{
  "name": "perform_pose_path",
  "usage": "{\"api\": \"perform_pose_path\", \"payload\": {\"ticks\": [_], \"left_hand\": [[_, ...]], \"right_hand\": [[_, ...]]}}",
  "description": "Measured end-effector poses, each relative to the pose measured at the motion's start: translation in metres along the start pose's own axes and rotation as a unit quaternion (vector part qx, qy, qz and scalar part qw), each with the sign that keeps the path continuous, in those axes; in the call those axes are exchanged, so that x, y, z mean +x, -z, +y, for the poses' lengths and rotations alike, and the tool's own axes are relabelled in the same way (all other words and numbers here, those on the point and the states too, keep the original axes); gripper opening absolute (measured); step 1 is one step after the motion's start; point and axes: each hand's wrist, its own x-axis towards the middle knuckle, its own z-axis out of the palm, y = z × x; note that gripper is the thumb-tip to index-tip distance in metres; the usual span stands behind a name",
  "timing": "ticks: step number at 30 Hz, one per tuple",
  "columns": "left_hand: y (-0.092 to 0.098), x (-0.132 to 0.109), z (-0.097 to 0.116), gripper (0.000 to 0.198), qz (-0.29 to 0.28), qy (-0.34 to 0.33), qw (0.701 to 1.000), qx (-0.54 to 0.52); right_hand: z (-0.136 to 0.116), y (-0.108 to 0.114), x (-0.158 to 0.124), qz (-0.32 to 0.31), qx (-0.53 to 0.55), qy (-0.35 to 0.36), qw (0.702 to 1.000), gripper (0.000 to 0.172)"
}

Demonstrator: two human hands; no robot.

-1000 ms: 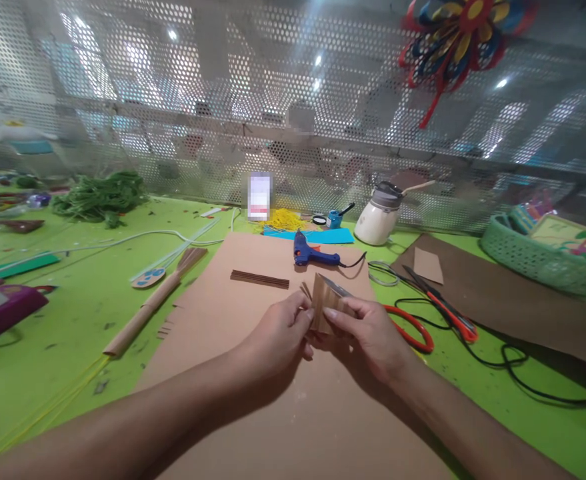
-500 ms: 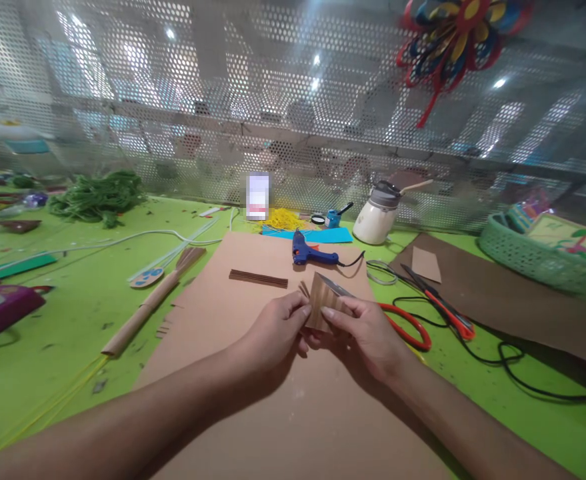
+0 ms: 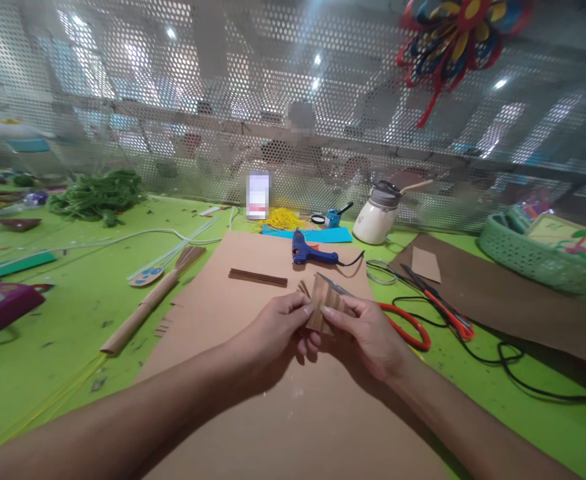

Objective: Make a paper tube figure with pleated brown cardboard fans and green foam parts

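Note:
Both hands meet over a large brown cardboard sheet (image 3: 273, 400) on the green table. My left hand (image 3: 277, 330) and my right hand (image 3: 367, 333) pinch a small pleated piece of brown cardboard (image 3: 325, 303) between thumbs and fingers, holding it upright just above the sheet. A few loose thin strips (image 3: 303, 289) lie right behind it. A bundle of dark brown strips (image 3: 258, 277) rests on the sheet farther back left.
A blue glue gun (image 3: 310, 253) lies behind the hands, its black cord (image 3: 503, 360) trailing right. Red-handled scissors (image 3: 437, 307) lie right of my right hand. A white jar (image 3: 375, 217), a green basket (image 3: 527, 263), a rolled paper stick (image 3: 147, 307) and green yarn (image 3: 97, 197) stand around.
The hands and the pleated piece stay almost in place; the fingers shift slightly on it, and the view drifts a little.

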Motion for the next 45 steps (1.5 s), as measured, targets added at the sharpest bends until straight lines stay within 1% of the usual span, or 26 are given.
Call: {"api": "perform_pose_path", "payload": {"ticks": [3, 5, 9, 11, 16, 20, 26, 28, 30, 33, 36, 40, 45], "left_hand": [[0.000, -0.001, 0.001, 0.020, -0.037, 0.009, 0.999, -0.009], [0.001, 0.001, -0.001, 0.021, -0.040, 0.002, 0.999, -0.010], [0.004, 0.006, -0.009, 0.021, 0.011, -0.032, 0.999, 0.017], [0.007, 0.009, -0.012, 0.019, 0.025, -0.041, 0.998, 0.038], [0.009, 0.010, -0.014, 0.018, 0.017, -0.032, 0.999, 0.040], [0.007, 0.008, -0.012, 0.019, 0.031, -0.040, 0.997, 0.060], [0.003, 0.003, -0.005, 0.011, 0.051, -0.052, 0.994, 0.076], [0.000, 0.001, -0.003, 0.011, 0.057, -0.059, 0.994, 0.077], [-0.001, -0.001, -0.001, 0.015, 0.060, -0.061, 0.993, 0.082], [-0.003, 0.000, -0.002, 0.018, 0.052, -0.047, 0.994, 0.087], [-0.002, 0.002, -0.005, 0.017, 0.032, -0.036, 0.997, 0.064], [0.000, 0.005, -0.008, 0.017, 0.023, -0.028, 0.999, 0.040], [0.002, 0.004, -0.007, 0.017, 0.023, -0.041, 0.999, 0.013]], "right_hand": [[0.001, 0.001, 0.000, -0.019, 0.004, 0.003, 1.000, 0.022], [0.002, 0.002, 0.000, -0.027, 0.012, 0.002, 1.000, 0.022], [0.003, 0.004, 0.001, -0.027, 0.026, 0.001, 0.999, 0.026], [0.004, 0.005, 0.001, -0.032, 0.028, -0.005, 0.999, 0.027], [0.006, 0.007, 0.001, -0.035, -0.005, -0.002, 0.999, 0.029], [0.008, 0.007, 0.001, -0.024, -0.022, 0.002, 0.999, 0.021], [0.004, 0.005, 0.000, -0.016, -0.045, 0.013, 0.999, 0.029], [0.003, 0.005, 0.000, -0.014, -0.062, 0.013, 0.998, 0.028], [0.002, 0.007, 0.001, -0.004, -0.087, 0.019, 0.996, 0.023], [0.000, 0.010, 0.002, 0.034, -0.131, 0.036, 0.990, 0.022], [-0.002, 0.012, 0.003, 0.059, -0.130, 0.038, 0.989, 0.023], [-0.001, 0.011, 0.002, 0.057, -0.109, 0.029, 0.992, 0.023], [0.002, 0.009, 0.000, 0.025, -0.124, 0.020, 0.992, 0.022]]}}
